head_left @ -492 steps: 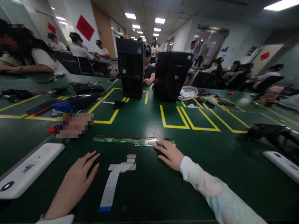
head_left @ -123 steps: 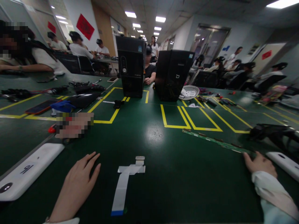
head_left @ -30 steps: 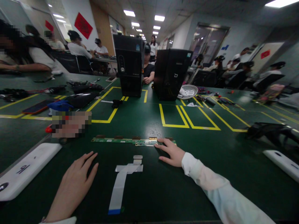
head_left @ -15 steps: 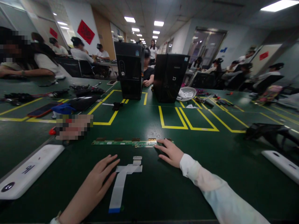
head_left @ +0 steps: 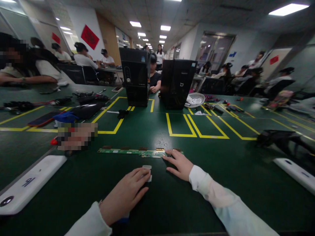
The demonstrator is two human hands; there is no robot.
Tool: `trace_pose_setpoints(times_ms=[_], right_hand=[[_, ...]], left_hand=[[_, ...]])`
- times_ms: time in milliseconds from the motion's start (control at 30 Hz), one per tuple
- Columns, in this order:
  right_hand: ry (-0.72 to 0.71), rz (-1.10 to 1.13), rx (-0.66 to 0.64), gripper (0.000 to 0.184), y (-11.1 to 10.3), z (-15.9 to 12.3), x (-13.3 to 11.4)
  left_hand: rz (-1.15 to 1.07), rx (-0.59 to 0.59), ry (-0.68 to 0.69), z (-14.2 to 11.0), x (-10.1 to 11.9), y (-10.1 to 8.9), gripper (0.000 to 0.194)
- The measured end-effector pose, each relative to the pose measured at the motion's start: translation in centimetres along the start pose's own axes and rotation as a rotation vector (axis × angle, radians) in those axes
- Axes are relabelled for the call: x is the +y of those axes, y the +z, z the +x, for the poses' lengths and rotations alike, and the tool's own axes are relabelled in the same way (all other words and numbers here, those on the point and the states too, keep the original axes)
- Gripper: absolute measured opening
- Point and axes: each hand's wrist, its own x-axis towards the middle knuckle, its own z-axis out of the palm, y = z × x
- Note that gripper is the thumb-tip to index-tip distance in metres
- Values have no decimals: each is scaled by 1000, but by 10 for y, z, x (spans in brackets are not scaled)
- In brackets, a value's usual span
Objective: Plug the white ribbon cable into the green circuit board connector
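Note:
A long, narrow green circuit board (head_left: 130, 151) lies crosswise on the green table. My right hand (head_left: 180, 165) has its fingers apart, with the fingertips on or right at the board's right part. Below the board lies a white flat ribbon cable (head_left: 147, 167). Over this cable is my left hand (head_left: 125, 193), back upward, fingers stretched forward and thumb apart. It covers most of the cable; only the connector end and a blue tip by the wrist show. Whether the left fingertips press on the cable is hard to tell.
Two black computer towers (head_left: 136, 77) stand across the table, with a person behind them. White panels (head_left: 31, 183) lie at left and right. A white basket (head_left: 195, 100), dark cables (head_left: 19, 105) and yellow tape outlines (head_left: 183, 135) are farther back. Several people sit around.
My left hand has moved right and forward, from beside the ribbon cable to over it. My right hand stays at the circuit board. The view has shifted slightly.

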Motion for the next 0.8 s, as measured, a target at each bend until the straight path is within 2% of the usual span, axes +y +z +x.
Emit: trace_pose_setpoints(times_ms=[167, 367, 600, 800], right_hand=[[-8, 2, 12, 49, 1, 0, 1], [5, 1, -5, 50, -1, -1, 0], [8, 20, -14, 51, -2, -1, -1], [8, 33, -13, 49, -3, -1, -2]], left_hand=[[44, -6, 62, 22, 7, 8, 49], [97, 71, 24, 45, 13, 16, 43], [52, 83, 19, 46, 9, 20, 46], [55, 27, 14, 46, 8, 17, 48]])
